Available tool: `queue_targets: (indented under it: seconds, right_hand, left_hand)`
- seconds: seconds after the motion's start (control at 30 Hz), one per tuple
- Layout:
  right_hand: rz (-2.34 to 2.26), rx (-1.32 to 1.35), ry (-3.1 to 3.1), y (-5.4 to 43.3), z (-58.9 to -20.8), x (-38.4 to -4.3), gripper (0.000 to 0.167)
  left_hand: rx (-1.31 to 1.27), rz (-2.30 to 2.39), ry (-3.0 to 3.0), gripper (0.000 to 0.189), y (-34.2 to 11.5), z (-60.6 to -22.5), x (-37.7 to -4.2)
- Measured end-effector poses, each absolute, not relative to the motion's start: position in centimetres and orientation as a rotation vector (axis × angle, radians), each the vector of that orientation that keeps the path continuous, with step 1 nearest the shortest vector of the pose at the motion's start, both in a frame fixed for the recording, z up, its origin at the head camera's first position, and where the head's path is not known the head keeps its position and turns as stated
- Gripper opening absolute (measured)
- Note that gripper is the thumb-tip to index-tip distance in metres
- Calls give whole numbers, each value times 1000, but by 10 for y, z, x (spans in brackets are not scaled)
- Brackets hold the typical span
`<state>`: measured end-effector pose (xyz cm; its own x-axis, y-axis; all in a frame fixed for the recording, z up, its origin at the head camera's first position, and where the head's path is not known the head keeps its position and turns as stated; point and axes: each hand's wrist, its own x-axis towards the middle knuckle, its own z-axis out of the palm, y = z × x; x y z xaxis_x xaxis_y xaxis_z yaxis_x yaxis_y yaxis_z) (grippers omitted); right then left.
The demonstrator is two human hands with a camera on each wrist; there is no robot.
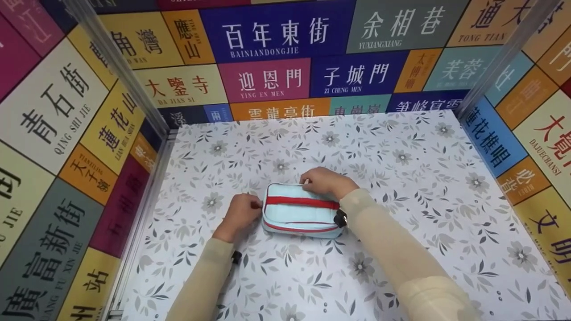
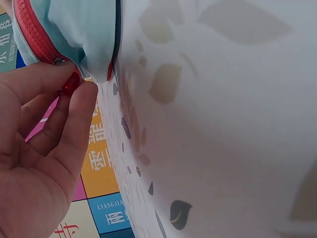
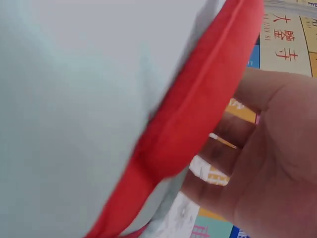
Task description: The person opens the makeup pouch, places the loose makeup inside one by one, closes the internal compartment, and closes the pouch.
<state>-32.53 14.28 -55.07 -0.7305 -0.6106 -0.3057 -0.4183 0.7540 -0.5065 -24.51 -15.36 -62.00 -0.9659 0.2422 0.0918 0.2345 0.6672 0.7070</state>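
A light blue zippered pouch (image 1: 299,214) with a red strap handle (image 1: 301,202) lies on the flowered table. My left hand (image 1: 243,211) is at its left end. In the left wrist view, that hand (image 2: 47,124) pinches a red zipper pull (image 2: 72,84) between thumb and fingers, at the end of the red zipper (image 2: 37,32). My right hand (image 1: 328,180) reaches over the pouch's far side and grips its back edge with curled fingers. Seen from the right wrist, the red strap (image 3: 183,119) crosses in front of the right hand (image 3: 277,148), and its fingertips are partly hidden behind the pouch.
A white table (image 1: 285,281) with a grey flower-and-leaf print lies under both arms. Colourful panels (image 1: 276,40) with Chinese lettering stand behind it and along both sides. Clear corner strips (image 1: 134,76) run up where the panels meet.
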Motion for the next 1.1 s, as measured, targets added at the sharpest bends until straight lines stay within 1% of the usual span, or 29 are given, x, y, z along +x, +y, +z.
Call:
queue_targets:
  seconds: [0.2,0.4,0.63,0.73,0.9,1.1]
  right_hand:
    - [-504,-739,2504,129,-547,-325,25]
    - [-557,-709,2527,120,-554,-325,24]
    - [-732,-669,2469,119,-565,-324,39]
    - [-770,-692,2434,119,-570,-323,43]
    - [-776,-747,2418,119,-577,-323,44]
    - [-816,-776,2417,121,-578,-326,44]
  left_hand:
    - [386,1217,2824,14,-150,-620,-244]
    - [398,1251,2784,17,-147,-619,-241]
    - [445,1315,2721,19,-148,-621,-238]
    - [442,1315,2697,19,-149,-624,-238]
    - [391,1357,2679,16,-155,-627,-237]
    - [296,1426,2634,12,-160,-620,-241]
